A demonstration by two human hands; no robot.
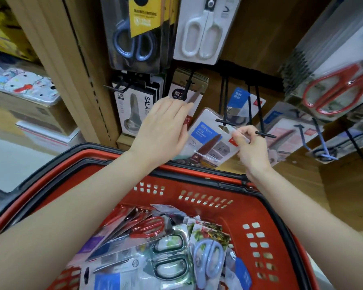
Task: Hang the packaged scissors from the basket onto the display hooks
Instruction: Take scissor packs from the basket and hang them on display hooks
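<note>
Right hand (252,149) pinches the packaged scissors (208,143) at the top edge. Left hand (164,126) (fingers straight, together) touches its left edge. The hang slot is apparently just beneath the display hook (224,122), above the basket (168,203).

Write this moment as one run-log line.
step: hanging | right hand pinches scissors pack top | left hand flat on its left edge | hang hole at hook tip, not yet on | basket holds more packs
</note>
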